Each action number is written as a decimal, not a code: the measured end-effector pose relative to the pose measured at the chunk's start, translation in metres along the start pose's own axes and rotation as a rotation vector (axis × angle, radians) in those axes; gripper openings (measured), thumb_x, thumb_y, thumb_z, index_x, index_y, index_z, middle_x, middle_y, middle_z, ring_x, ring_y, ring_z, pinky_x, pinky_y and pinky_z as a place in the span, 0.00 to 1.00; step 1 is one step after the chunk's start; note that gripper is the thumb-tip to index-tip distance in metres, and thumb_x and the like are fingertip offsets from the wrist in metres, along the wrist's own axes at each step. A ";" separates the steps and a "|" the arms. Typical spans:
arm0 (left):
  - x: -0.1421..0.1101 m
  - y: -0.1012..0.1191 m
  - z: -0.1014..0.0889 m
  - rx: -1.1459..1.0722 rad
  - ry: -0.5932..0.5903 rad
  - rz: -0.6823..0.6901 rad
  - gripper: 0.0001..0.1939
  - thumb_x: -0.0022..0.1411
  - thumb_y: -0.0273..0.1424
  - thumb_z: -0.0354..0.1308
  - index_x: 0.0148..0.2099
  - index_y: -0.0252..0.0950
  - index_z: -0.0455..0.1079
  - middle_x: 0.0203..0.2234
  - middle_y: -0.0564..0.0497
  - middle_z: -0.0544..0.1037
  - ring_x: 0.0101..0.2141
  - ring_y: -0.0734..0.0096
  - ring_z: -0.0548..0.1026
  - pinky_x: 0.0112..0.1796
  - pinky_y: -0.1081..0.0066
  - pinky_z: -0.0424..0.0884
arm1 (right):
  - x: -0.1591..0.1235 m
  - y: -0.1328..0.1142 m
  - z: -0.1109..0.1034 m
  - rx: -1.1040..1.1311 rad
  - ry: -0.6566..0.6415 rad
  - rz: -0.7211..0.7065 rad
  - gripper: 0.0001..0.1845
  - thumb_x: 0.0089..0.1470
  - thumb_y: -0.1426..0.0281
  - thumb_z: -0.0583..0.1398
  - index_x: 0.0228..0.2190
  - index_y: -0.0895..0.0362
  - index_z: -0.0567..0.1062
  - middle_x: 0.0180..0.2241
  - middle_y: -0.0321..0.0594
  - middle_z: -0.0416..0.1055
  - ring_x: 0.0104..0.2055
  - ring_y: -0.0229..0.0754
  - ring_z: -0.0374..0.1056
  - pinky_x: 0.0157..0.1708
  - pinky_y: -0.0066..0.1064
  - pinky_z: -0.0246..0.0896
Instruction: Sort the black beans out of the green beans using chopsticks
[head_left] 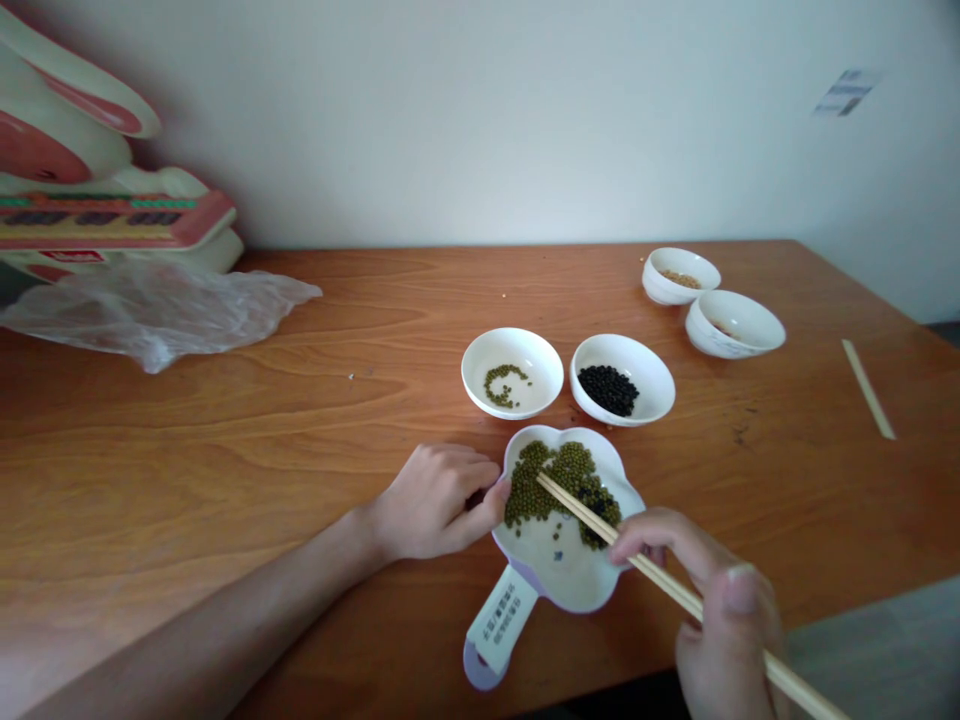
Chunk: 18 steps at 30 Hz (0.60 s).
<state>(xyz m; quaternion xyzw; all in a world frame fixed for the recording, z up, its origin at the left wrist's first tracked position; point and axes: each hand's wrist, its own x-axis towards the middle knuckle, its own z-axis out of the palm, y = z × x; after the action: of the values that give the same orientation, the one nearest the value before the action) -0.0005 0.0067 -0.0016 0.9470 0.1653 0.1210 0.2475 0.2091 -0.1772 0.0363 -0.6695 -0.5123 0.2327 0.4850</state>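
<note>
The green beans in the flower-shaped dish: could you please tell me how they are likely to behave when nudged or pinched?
The green beans look small and rounded, so they would probably roll when nudged. With only two thin chopsticks to pinch them, single beans may slip out. Loosely heaped in the flower-shaped dish, their neighbours would likely shift too.

Probably a home interior, as indicated by a wood-grain table (390,340) against a plain pale wall (450,120), a pink-and-cream long-eared figure (112,225), white bowls (656,385) and a flower-shaped handled dish (577,582)
</note>
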 end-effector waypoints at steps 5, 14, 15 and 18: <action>0.000 -0.001 0.001 -0.002 0.003 0.003 0.22 0.78 0.36 0.43 0.30 0.37 0.62 0.24 0.53 0.71 0.25 0.73 0.67 0.30 0.68 0.58 | -0.003 -0.009 -0.002 0.085 -0.156 0.023 0.45 0.66 0.37 0.35 0.24 0.53 0.75 0.24 0.39 0.72 0.28 0.44 0.69 0.30 0.36 0.59; -0.001 0.000 0.001 0.001 0.002 0.001 0.21 0.78 0.35 0.43 0.29 0.37 0.62 0.23 0.54 0.71 0.25 0.72 0.67 0.30 0.68 0.59 | -0.003 -0.022 0.007 0.076 0.027 0.051 0.36 0.71 0.45 0.44 0.28 0.53 0.77 0.26 0.39 0.74 0.30 0.42 0.69 0.31 0.35 0.57; -0.001 0.000 0.001 0.001 0.000 0.000 0.21 0.78 0.35 0.44 0.29 0.37 0.62 0.24 0.54 0.71 0.25 0.72 0.67 0.30 0.67 0.59 | -0.004 -0.020 0.005 0.097 0.006 0.052 0.38 0.71 0.44 0.42 0.26 0.53 0.76 0.26 0.39 0.74 0.30 0.43 0.69 0.32 0.35 0.57; -0.001 -0.001 0.001 0.002 0.005 0.007 0.21 0.78 0.35 0.44 0.30 0.38 0.63 0.24 0.54 0.72 0.26 0.72 0.68 0.30 0.67 0.59 | -0.007 -0.017 0.002 0.122 -0.079 0.039 0.42 0.71 0.43 0.39 0.22 0.54 0.74 0.23 0.40 0.72 0.29 0.43 0.70 0.33 0.36 0.59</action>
<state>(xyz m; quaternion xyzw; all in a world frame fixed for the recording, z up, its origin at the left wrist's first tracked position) -0.0011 0.0071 -0.0030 0.9476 0.1625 0.1240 0.2456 0.1975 -0.1827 0.0493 -0.6388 -0.5026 0.2991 0.4999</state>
